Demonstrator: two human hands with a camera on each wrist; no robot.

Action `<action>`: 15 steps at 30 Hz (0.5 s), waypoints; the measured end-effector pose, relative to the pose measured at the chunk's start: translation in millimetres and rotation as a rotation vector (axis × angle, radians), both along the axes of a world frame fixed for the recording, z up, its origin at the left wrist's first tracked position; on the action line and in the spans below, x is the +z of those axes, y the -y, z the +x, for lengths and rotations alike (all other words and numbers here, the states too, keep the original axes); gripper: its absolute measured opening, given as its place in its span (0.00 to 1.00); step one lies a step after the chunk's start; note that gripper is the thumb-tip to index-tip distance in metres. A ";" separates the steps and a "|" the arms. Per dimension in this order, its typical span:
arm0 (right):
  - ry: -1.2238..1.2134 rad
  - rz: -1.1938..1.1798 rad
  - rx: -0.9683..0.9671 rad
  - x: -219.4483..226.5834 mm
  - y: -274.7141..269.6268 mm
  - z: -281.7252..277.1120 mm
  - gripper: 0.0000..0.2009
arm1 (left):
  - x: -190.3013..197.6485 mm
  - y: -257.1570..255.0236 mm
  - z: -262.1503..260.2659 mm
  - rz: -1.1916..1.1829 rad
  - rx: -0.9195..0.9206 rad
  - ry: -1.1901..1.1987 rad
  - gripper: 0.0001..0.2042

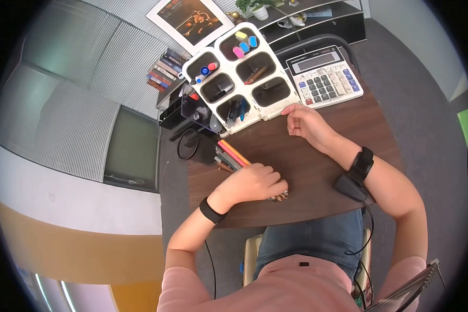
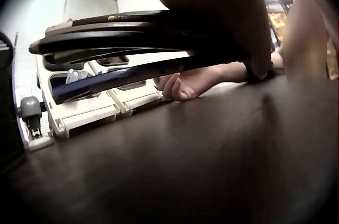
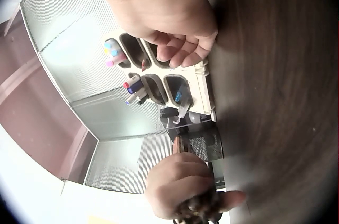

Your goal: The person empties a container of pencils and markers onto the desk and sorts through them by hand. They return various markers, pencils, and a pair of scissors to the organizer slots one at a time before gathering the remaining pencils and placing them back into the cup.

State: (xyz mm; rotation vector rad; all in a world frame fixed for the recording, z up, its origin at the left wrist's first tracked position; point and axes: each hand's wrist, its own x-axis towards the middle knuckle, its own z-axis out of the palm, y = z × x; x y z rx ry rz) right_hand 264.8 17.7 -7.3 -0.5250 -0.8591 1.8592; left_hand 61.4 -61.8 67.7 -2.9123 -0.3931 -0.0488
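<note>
My left hand (image 1: 252, 183) grips a bundle of pencils (image 1: 233, 154) above the near left part of the table; their ends stick out on both sides of the fist. In the left wrist view the pencils (image 2: 114, 37) fan out from the hand, dark ones mostly. My right hand (image 1: 309, 125) rests by the front edge of the white organizer (image 1: 268, 115), fingers loosely curled and holding nothing. Pens and markers (image 1: 239, 52) stand in several of the organizer's compartments. The right wrist view shows the left hand (image 3: 183, 184) round the pencil bundle, below the right hand (image 3: 175, 28).
A calculator (image 1: 325, 80) lies right of the organizer. A black mesh cup (image 1: 205, 151) lies at the table's left edge, its round opening facing left. A black device (image 1: 350, 187) with a cable is near my right wrist. Books (image 1: 164, 70) and a framed picture (image 1: 191, 22) stand behind.
</note>
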 end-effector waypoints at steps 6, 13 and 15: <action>0.005 -0.037 0.026 5.1 1.4 0.7 0.08 | -12.4 -12.5 18.9 -0.021 -0.158 0.009 0.08; -0.053 0.050 -0.179 10.3 1.0 0.5 0.10 | -9.7 -26.2 13.4 -0.128 0.185 0.003 0.41; -0.065 0.067 -0.206 9.6 -0.9 1.9 0.09 | -16.9 -28.1 6.2 -0.110 0.276 -0.004 0.40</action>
